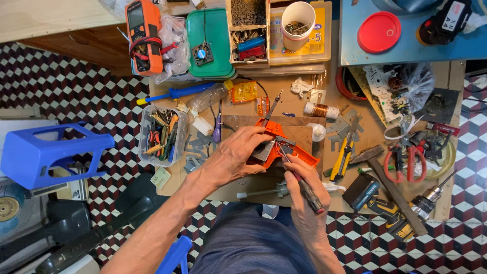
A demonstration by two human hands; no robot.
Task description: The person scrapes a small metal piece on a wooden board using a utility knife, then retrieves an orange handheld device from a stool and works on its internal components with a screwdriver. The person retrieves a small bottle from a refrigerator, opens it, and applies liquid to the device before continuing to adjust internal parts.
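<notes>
At mid-bench, the left hand (238, 155) grips an orange, pistol-shaped soldering gun (284, 147), opened; right hand (302, 195) fingers pinch a black-handled screwdriver (304, 189).

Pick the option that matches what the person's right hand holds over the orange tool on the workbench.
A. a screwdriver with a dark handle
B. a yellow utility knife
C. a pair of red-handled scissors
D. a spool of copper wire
A: the right hand holds a dark-handled screwdriver with its tip at the orange tool, which the left hand steadies on the workbench.
</notes>
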